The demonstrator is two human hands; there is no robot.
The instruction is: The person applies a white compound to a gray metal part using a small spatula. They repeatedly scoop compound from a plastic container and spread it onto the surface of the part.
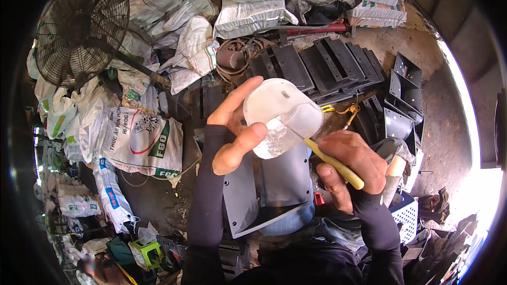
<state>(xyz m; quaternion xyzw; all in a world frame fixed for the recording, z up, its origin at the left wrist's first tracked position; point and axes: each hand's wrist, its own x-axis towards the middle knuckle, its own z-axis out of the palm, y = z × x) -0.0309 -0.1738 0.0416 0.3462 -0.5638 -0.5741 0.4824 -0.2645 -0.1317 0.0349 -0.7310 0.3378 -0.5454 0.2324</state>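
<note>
My left hand (237,132) grips a translucent white plastic tub (288,92), tilted so that its opening faces me. Whitish, shiny material (274,140) shows in its lower part. In my right hand (354,161) is a yellow-handled tool (335,163) with a thin metal shaft. That shaft reaches into the tub; its tip is hard to make out against the white. Below both hands, a dark grey channel-shaped part (285,179) with small holes along its edges rests across my lap.
Rows of similar dark grey parts (338,63) lie on the floor ahead, with more standing at the right (404,95). A black floor fan (82,29) stands at the upper left. White sacks (142,140) fill the left side. A blue-white plastic basket (405,216) sits at my right.
</note>
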